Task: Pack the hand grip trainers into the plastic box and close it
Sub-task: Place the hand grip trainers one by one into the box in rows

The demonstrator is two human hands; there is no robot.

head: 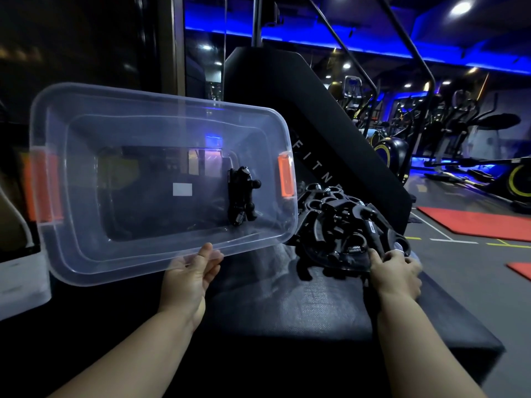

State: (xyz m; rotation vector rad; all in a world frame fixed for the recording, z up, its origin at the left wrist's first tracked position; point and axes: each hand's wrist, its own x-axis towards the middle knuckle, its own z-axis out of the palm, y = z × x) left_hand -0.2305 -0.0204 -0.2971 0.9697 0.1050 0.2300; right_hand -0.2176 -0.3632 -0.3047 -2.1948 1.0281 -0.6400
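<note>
My left hand [192,271] grips the near rim of a clear plastic box [115,268] and holds it lifted and tilted, with its opening facing me. The box has an orange latch [286,176] on each short end. One black hand grip trainer [241,196] lies inside, against the right end. No lid is in view. To the right of the box, a pile of black hand grip trainers [336,222] with metal springs sits on a black padded platform [287,305]. My right hand [398,271] is closed on the handle of a trainer [376,234] at the pile's near right edge.
A tall black sloped machine [287,96] rises right behind the pile. Red mats [474,225] lie on the grey floor to the right, with exercise bikes [459,139] beyond them. A white object [20,282] stands at the far left below the box.
</note>
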